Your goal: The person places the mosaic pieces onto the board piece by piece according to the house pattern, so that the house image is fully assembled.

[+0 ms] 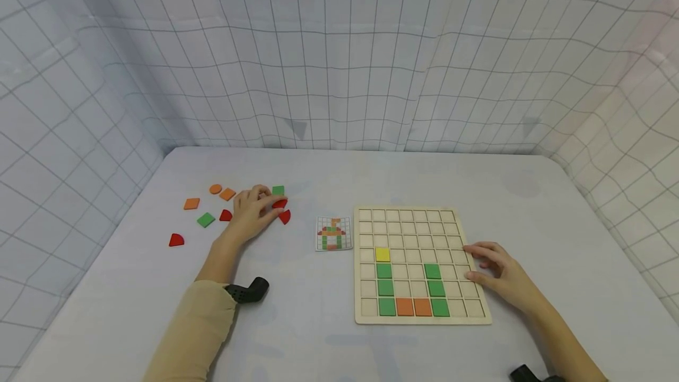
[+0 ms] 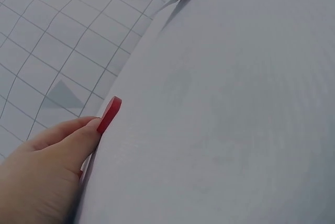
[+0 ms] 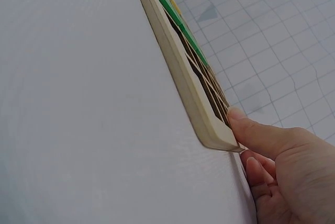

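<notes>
My left hand (image 1: 251,215) pinches a thin red piece (image 2: 110,113) between thumb and fingertips, low over the table. Beside those fingertips lie a red quarter-circle piece (image 1: 285,217) and a green square (image 1: 278,190). On the right, my right hand (image 1: 501,273) rests its thumb and forefinger on the right edge of a wooden grid board (image 1: 424,320). Green squares (image 1: 384,287) stand in two columns on the board, with orange squares (image 1: 405,307) between them at the bottom. One yellow square (image 1: 382,254) tops the left column.
A small pattern card (image 1: 334,233) lies left of the board. Farther left are orange squares (image 1: 191,203), an orange disc (image 1: 215,189), another green square (image 1: 205,220) and more red quarter-circles (image 1: 177,240). Gridded cloth (image 1: 329,63) hangs behind the table.
</notes>
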{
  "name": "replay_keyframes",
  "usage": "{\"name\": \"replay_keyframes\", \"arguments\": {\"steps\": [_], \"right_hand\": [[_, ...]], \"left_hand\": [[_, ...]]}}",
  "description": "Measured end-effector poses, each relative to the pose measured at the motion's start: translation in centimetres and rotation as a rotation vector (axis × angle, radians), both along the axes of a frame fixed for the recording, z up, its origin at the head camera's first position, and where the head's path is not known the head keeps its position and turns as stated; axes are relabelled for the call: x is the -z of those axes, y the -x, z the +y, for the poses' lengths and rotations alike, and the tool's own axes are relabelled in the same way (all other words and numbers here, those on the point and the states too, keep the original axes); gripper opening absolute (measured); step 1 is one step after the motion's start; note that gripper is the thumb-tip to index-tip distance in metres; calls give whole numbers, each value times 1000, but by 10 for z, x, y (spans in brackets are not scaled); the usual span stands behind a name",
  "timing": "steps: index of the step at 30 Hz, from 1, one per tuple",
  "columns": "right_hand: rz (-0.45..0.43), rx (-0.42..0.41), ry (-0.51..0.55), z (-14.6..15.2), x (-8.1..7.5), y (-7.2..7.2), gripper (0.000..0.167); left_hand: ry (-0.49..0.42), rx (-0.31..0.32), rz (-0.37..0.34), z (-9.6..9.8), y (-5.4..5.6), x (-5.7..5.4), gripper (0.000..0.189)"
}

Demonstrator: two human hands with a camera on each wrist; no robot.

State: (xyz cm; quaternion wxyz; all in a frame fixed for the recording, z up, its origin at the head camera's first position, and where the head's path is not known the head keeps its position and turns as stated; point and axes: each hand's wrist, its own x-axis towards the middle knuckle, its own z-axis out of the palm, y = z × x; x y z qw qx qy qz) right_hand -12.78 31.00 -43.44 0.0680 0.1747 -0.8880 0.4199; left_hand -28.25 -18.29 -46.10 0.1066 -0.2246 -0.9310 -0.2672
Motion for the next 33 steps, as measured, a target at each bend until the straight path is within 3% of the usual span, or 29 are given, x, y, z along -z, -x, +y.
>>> {"name": "replay_keyframes", "arguments": {"steps": [9,16,24,33], "right_hand": [[-1,-1,0,0,0,0,45],[-4,0,-2,1,1,1,46],[-3,9,-13,0,-1,0,46],[16,10,-16,0,0,1,46]], "left_hand": [[-83,-28,21,0,-2,1,33],[-174,-27,126,10,-3,-5,33],[-225,33,209,54,-17,-16,28],[-188,133,215,107,-48,-17,29]]}}
